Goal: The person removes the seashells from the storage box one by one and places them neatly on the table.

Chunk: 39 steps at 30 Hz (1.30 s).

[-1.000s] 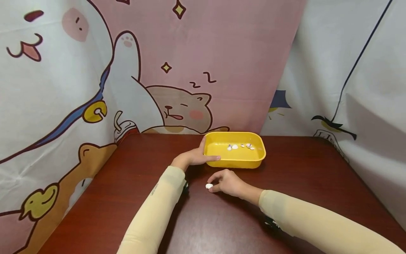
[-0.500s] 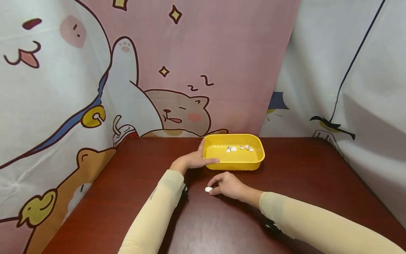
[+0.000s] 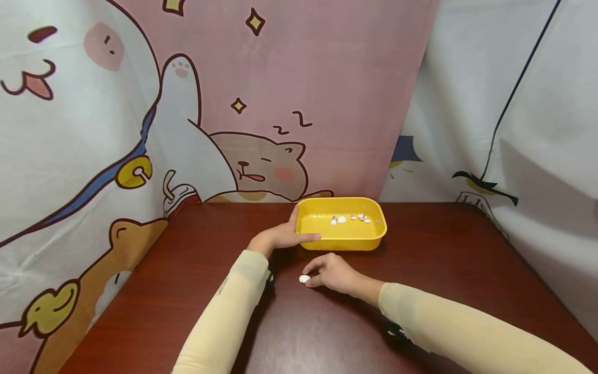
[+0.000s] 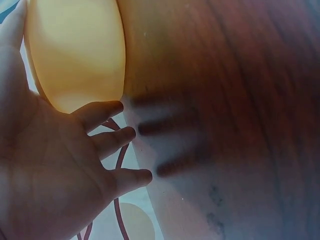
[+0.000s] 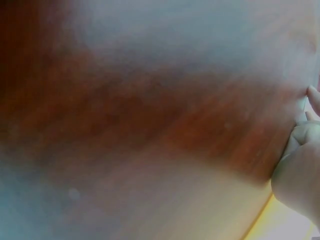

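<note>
A small white seashell [image 3: 304, 279] is just above or on the table, between the thumb and index finger of my right hand [image 3: 337, 274], which pinches it. The right wrist view catches only part of this hand [image 5: 302, 167] at its right edge. My left hand [image 3: 282, 235] rests against the left end of a yellow plastic tray [image 3: 343, 243], thumb along the front rim. In the left wrist view the fingers of that hand [image 4: 55, 155] are spread and fairly straight, one touching the tray's wall [image 4: 80, 55]. Several small shells [image 3: 342, 219] lie inside the tray.
The tray stands near the back edge of a dark red-brown wooden table [image 3: 299, 332]. Behind and beside the table hangs a cloth [image 3: 355, 104] printed with cartoon animals.
The head view has shifted slightly. Both hands keep nearly the same pose: the left at the tray, the right with the shell at its fingertips.
</note>
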Motion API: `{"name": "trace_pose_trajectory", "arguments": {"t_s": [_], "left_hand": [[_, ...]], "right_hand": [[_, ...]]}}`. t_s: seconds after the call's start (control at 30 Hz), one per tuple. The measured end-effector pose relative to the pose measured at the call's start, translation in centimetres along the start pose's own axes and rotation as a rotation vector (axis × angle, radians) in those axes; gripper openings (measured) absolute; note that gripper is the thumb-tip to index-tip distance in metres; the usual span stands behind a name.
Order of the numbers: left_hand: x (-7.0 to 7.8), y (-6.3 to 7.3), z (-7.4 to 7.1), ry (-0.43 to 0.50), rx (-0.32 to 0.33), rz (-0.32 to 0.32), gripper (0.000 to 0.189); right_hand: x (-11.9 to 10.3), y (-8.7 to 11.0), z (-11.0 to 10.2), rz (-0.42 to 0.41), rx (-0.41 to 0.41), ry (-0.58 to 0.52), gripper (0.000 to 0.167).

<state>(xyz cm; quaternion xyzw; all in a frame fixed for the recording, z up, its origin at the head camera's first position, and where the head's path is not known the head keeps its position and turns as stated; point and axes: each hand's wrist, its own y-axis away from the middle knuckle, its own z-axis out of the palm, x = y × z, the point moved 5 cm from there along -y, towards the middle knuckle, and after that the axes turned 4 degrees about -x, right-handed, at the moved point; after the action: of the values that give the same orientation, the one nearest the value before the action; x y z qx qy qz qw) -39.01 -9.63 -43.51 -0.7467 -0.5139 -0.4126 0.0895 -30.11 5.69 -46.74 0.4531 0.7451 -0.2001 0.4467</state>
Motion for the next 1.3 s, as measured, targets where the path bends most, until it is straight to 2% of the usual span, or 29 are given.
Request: {"name": "trace_pose_trajectory", "arguments": {"t_s": [0.37, 0.73, 1.0, 1.3], "left_hand": [[-1.0, 0.4, 0.7, 0.007, -0.005, -0.026, 0.132], [-0.2, 0.3, 0.1, -0.009, -0.016, -0.003, 0.133], [0.1, 0.1, -0.4, -0.045, -0.038, -0.009, 0.133], [0.2, -0.2, -0.3, -0.039, -0.045, 0.007, 0.131]], "right_hand": [[0.0, 0.5, 0.7, -0.012, -0.031, -0.003, 0.021], [-0.7, 0.5, 0.2, -0.063, -0.026, 0.054, 0.023], [-0.9, 0.0, 0.2, -0.039, -0.016, 0.098, 0.014], [-1.0, -0.2, -0.2, -0.027, 0.01, 0.128, 0.013]]}}
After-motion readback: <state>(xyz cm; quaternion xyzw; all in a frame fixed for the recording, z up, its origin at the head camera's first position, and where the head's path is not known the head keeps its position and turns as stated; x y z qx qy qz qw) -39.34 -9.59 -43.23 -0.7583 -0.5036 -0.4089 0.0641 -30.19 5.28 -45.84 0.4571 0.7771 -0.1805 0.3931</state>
